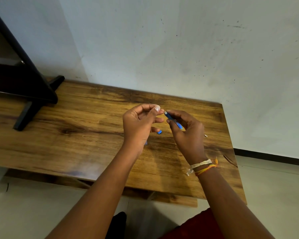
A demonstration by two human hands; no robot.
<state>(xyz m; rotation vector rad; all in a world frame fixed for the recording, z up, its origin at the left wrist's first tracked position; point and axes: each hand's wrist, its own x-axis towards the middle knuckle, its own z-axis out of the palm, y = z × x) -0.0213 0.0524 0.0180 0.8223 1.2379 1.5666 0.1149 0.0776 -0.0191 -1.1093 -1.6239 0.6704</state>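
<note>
Above the wooden table, my right hand grips a blue mechanical pencil, its pale tip pointing up and left. My left hand pinches a very thin lead or wire between thumb and forefinger, and its end meets the pencil's tip. A small blue cap lies on the table just below and between the hands. Part of another small bluish piece shows under my left wrist, mostly hidden.
A tiny white piece lies on the table to the right of my right hand. A black stand with splayed feet occupies the table's far left. The white wall runs along the back edge. Pale floor lies to the right and in front.
</note>
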